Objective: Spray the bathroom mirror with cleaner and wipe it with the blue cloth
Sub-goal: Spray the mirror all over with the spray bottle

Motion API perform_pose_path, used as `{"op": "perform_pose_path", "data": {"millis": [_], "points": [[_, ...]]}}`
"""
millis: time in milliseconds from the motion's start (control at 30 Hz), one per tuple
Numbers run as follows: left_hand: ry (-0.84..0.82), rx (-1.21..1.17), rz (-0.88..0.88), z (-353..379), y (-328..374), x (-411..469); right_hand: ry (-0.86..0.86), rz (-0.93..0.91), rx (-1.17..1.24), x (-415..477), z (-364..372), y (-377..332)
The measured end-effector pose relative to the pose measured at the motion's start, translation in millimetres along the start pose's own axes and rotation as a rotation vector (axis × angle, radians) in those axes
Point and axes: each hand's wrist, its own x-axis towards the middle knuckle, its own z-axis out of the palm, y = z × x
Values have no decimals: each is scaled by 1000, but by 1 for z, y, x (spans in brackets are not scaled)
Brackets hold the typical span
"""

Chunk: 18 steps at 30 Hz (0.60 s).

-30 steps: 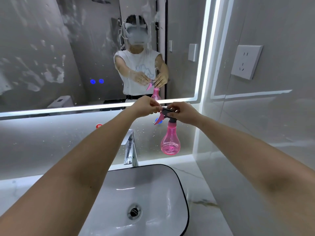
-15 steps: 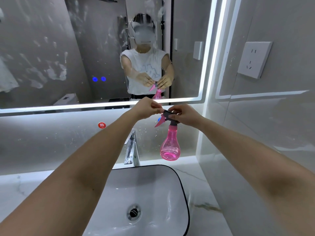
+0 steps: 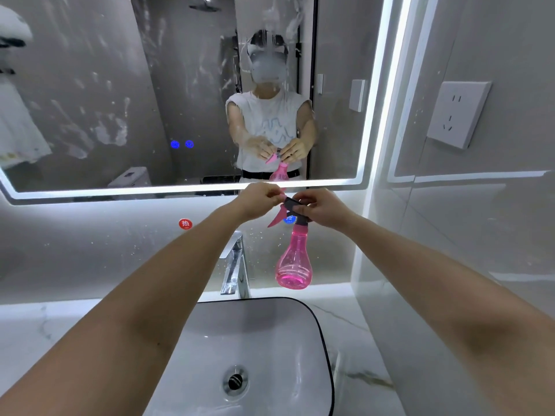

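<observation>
Change since earlier: both hands stay at the spray head with the same grips. The bottle hangs in the same place, and only the view has shifted a little.
Left hand (image 3: 259,200): fingers curled, thumb and fingertips pinching the front tip of the spray head.
Right hand (image 3: 326,209): fingers wrapped round the rear of the black spray head (image 3: 292,204) and the top of the neck, carrying the bottle.
Spray bottle (image 3: 294,262): pink, translucent and pear-shaped. It hangs upright in the air, clear of the counter, with a shallow layer of pink liquid at the bottom.
Trigger (image 3: 275,220): pink, slanting down and left beneath the left hand.
Bottle position: in front of the wall strip below the mirror, just right of the faucet, above the basin's rear right corner.
Mirror (image 3: 180,70): wall-mounted with a lit white edge strip. The person and the bottle are reflected right of centre.
Smears (image 3: 111,134): handprints and streaks on the glass, heaviest left of centre.
Touch icons (image 3: 181,144): two, glowing blue, on the glass beside the smears.
Faucet (image 3: 235,265): chrome, upright behind the basin.
Basin (image 3: 270,340): white with a dark rim and a drain at the bottom.
Counter (image 3: 354,337): pale marble, carrying the basin.
Red sticker (image 3: 185,224): round, on the wall left of the faucet.
Blue sticker (image 3: 289,220): on the wall, largely hidden behind the bottle's neck.
Socket (image 3: 458,114): white plate on the right-hand wall.
</observation>
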Motion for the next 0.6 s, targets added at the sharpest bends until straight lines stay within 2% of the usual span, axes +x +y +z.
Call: {"op": "perform_pose_path", "data": {"millis": [100,333,467,600], "points": [[5,52,32,1,0,-2,28,-4,39,1,2,-1],[-8,-278,-176,-8,-3,-19,-4,3,54,1,3,-6],[132,-480,-119,-17,-9,-44,-9,-1,98,-2,8,-11],[224,-476,-149,-20,-11,-73,-79,-76,58,-9,29,-32]]}}
